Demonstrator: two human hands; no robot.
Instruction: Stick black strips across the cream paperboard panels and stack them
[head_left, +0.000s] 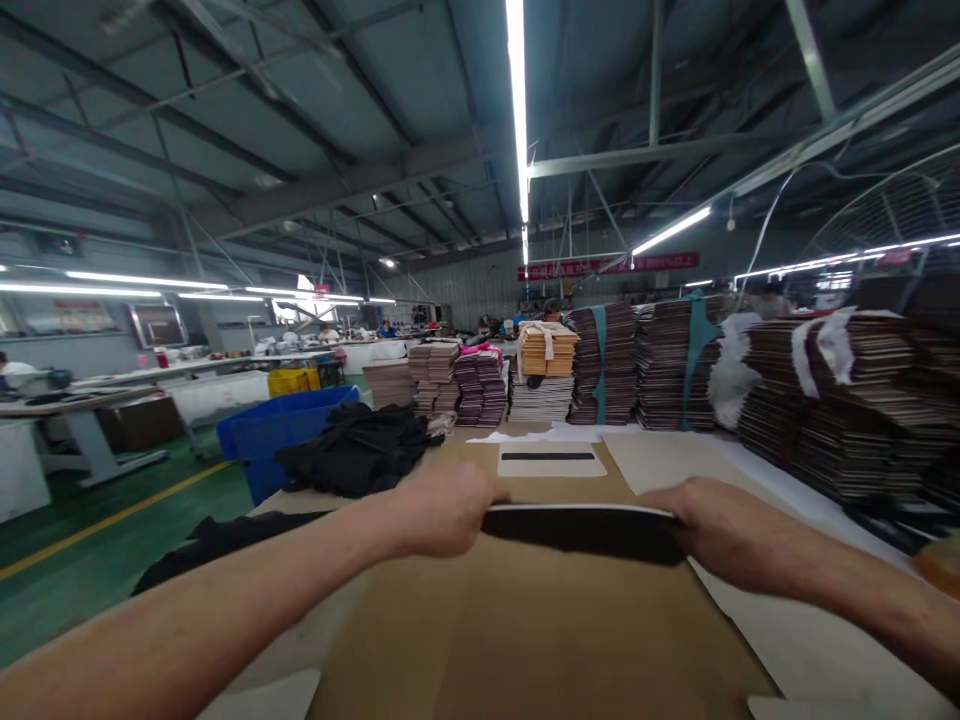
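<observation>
Between my two hands a thin panel point(585, 530), dark on the side facing me and pale along its upper edge, is held up off the table. My left hand point(450, 505) is closed on its left end, with some motion blur. At the right end the fingers of my right hand point(712, 520) are closed on it too. Beyond the panel lies a white rectangular piece point(517, 466) with rounded corners and a black strip point(547, 456) across it. Brown board point(525, 640) covers the table below my hands.
Heaped black fabric point(360, 445) sits at the left, beside a blue bin point(289, 425). Tall stacks of dark panels point(607, 365) and an orange-yellow stack point(547, 352) line the far edge. More stacks point(840, 400) stand at right. Pale sheets point(675, 460) lie on the table.
</observation>
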